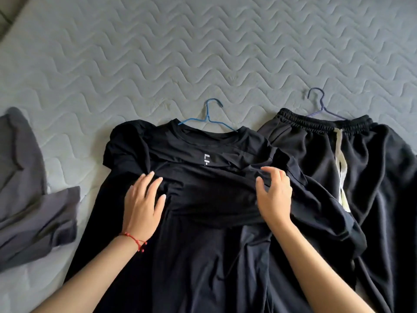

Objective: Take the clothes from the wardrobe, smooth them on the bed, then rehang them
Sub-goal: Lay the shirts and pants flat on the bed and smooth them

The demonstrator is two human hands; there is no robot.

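A black T-shirt (198, 256) with a small white print lies front-up on the bed, still on a blue wire hanger (208, 117) whose hook sticks out of the collar. Its chest is rumpled into folds. My left hand (143, 203), with a red string at the wrist, rests flat on the shirt's left chest, fingers spread. My right hand (274, 197) lies on the right chest with fingertips bent into a fold of the fabric. Black trousers (372, 177) with a white drawstring lie to the right on a purple hanger (320, 105).
The bed is a grey quilted mattress (203, 53) with bare room above the hangers. A dark grey garment (29, 204) lies crumpled at the left edge. The T-shirt's right sleeve overlaps the trousers.
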